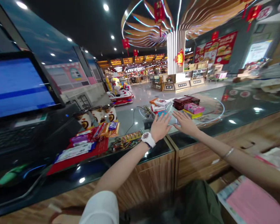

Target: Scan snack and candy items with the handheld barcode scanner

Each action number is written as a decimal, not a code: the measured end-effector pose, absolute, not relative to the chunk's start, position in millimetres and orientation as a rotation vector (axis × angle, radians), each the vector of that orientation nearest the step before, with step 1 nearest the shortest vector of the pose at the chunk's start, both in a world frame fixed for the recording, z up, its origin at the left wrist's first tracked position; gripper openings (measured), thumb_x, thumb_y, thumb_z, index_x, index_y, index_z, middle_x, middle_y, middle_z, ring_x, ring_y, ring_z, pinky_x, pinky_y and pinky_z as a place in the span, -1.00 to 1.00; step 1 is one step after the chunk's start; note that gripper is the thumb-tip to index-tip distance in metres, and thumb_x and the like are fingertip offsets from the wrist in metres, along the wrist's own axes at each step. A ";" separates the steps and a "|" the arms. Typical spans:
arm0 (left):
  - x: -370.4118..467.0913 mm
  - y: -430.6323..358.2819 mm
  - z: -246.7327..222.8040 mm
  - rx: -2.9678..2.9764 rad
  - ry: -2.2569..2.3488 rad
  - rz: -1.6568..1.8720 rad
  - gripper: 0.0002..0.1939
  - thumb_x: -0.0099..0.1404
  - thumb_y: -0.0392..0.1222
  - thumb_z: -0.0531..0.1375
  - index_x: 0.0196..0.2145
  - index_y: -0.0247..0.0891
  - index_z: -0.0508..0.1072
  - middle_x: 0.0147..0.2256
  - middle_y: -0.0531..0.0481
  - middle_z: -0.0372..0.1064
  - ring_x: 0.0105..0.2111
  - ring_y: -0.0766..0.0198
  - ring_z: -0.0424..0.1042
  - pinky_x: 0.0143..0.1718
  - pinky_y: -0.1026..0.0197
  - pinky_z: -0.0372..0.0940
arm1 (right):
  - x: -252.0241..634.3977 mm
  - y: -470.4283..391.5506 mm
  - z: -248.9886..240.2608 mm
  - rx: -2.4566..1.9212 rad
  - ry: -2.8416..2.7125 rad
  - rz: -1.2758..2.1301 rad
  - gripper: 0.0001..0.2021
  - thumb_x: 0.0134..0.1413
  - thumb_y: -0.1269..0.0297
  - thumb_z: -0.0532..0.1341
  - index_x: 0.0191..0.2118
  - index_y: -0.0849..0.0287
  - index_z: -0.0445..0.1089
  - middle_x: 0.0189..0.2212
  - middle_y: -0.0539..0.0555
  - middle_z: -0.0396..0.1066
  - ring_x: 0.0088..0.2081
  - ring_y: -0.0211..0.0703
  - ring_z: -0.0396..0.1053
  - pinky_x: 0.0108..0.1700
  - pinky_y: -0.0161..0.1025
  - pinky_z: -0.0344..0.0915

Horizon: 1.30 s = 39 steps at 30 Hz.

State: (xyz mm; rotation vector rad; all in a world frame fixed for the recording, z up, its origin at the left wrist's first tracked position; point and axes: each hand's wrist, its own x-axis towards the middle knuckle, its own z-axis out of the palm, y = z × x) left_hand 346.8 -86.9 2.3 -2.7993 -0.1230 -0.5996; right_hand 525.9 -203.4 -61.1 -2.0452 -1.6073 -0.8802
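My left hand (160, 126), with a white watch (148, 140) on its wrist, is stretched out over the glass counter, fingers spread and nothing in them. Just beyond its fingertips lie small blue, white and orange boxes (159, 105). Beside it my right hand (185, 123) reaches forward with fingers extended, also holding nothing. It is closest to a pink packet (194, 108) on a yellow box (193, 115). Behind these lies a pile of dark brown packets (185, 101). Whether either hand touches the glass, I cannot tell.
On the left stand a monitor (21, 85), a keyboard (18, 133) and patterned paper cups (98, 114). Colourful snack packets (95, 132) lie on a red sheet (78, 160). A small black device (148, 123) sits by my left hand. Below right is a pink sheet (255, 202).
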 end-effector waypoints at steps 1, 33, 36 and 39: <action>358.3 -90.3 0.3 -2.801 -0.088 -0.600 -0.45 0.50 0.00 -0.06 0.34 -0.24 0.17 0.39 -0.07 0.01 0.38 0.02 0.03 0.39 -0.18 -0.07 | 535.0 -209.8 -61.8 -2.065 -1.581 -0.894 -0.39 0.26 0.14 0.09 0.36 0.26 0.10 0.36 0.24 0.13 0.37 0.16 0.08 0.36 0.18 0.00; 546.1 -131.8 -42.4 -3.083 -0.299 -0.679 -0.28 0.45 0.03 0.04 0.42 -0.31 -0.07 0.34 -0.37 0.08 0.36 -0.06 0.07 0.35 -0.19 0.00 | 694.8 -259.9 -78.5 -1.955 -1.267 -0.538 -0.36 0.17 0.23 0.20 0.34 0.22 0.13 0.20 0.30 0.36 0.20 0.06 0.35 0.21 0.07 0.29; 546.9 -130.3 -39.9 -3.118 -0.275 -0.706 -0.31 0.44 -0.04 0.08 0.40 -0.32 -0.03 0.33 -0.35 0.11 0.35 -0.02 0.11 0.36 -0.17 -0.03 | 690.1 -261.6 -74.3 -1.961 -1.239 -0.560 -0.44 0.18 0.27 0.20 0.29 0.20 0.22 0.16 0.26 0.41 0.15 0.05 0.41 0.15 0.03 0.34; 546.8 -129.3 -38.8 -3.178 -0.225 -0.771 -0.35 0.42 -0.11 0.10 0.37 -0.34 0.05 0.31 -0.34 0.16 0.32 0.00 0.17 0.36 -0.17 -0.03 | 686.1 -263.9 -71.8 -2.010 -1.210 -0.604 -0.51 0.18 0.28 0.21 0.23 0.21 0.31 0.09 0.25 0.47 0.07 0.06 0.47 0.09 0.00 0.39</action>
